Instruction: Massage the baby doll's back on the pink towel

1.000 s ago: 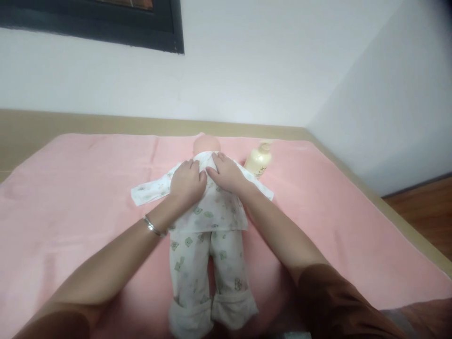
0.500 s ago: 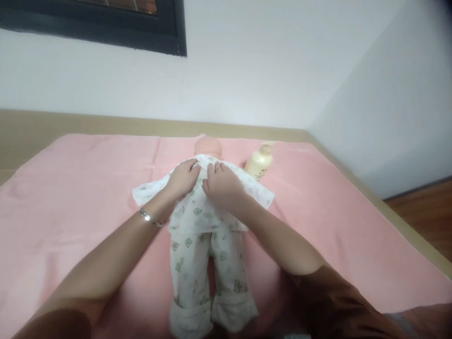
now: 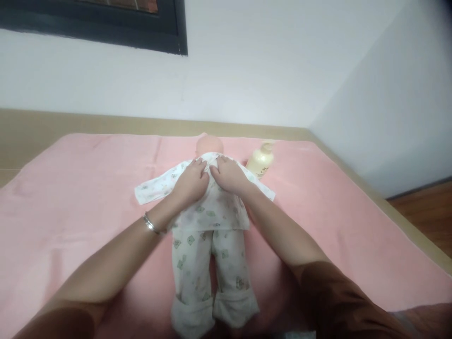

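Observation:
A baby doll (image 3: 209, 143) lies with its head away from me, dressed in a white top (image 3: 208, 216) and white trousers (image 3: 192, 268), both printed with small green figures. The sleeves spread out to either side, and the trouser cuffs are turned up. My left hand (image 3: 192, 181), with a silver bracelet at the wrist, has its fingers and thumb closed on the top just below the neck. Close beside it, my right hand (image 3: 229, 175) is bent over the cloth on the other side of the neckline. The fingertips are partly hidden, and the doll's face does not show.
A pale yellow pump bottle (image 3: 260, 160) stands right of the doll's shoulder. Beneath everything is a pink sheet (image 3: 88, 188) with a tan border (image 3: 158, 123) behind it. White walls (image 3: 247, 61) rise at the back and right; a dark frame (image 3: 141, 35) is at upper left.
Both hands have shifted slightly on the top near the neck. The right hand's fingers, flatter before, are now more bent, and its thumb has moved up. Doll and bottle stay in place.

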`<state>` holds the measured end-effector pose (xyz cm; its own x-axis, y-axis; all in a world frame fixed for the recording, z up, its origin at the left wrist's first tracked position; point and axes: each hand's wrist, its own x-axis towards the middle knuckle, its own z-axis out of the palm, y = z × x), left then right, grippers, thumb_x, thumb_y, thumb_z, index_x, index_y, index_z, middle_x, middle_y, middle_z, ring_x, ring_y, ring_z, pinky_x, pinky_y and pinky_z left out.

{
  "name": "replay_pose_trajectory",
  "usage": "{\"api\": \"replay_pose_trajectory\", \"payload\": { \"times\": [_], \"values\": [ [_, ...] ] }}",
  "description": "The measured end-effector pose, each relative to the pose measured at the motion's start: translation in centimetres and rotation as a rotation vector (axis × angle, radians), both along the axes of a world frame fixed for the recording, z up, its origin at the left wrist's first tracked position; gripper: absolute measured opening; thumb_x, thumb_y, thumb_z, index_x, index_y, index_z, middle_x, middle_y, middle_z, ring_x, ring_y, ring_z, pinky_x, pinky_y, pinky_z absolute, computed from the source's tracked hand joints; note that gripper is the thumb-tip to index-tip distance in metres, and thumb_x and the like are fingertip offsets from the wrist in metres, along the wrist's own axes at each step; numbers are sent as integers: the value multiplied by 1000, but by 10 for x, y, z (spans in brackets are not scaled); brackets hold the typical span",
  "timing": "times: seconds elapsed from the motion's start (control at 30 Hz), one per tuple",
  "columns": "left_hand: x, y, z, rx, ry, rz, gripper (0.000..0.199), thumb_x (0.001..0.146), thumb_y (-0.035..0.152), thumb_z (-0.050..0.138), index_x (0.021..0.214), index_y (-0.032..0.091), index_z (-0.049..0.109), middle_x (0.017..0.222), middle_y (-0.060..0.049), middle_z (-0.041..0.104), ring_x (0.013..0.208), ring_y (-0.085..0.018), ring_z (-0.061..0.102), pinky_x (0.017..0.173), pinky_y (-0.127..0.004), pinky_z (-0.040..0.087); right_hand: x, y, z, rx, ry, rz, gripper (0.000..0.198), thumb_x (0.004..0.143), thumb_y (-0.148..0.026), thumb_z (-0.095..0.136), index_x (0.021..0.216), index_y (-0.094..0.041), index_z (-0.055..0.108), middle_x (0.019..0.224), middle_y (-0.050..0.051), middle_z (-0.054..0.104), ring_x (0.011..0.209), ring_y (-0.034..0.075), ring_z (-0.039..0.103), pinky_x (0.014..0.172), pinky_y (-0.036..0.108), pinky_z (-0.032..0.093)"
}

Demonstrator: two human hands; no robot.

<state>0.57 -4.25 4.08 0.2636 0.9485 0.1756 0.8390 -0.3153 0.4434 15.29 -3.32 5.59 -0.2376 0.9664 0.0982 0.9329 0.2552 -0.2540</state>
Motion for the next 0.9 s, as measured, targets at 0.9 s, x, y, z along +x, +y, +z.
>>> {"api": "replay_pose_trajectory", "payload": {
  "times": [0.9],
  "values": [
    [-11,27,-21,79,-123,72,47,98,33,30,127,13,61,134,-14,65,130,-29,54,118,-47,39,-4,2,-8,49,-9,-38,48,103,-36,33,132,-4,54,145,24,55,132,32,52,113,46,35]
  ]
}}
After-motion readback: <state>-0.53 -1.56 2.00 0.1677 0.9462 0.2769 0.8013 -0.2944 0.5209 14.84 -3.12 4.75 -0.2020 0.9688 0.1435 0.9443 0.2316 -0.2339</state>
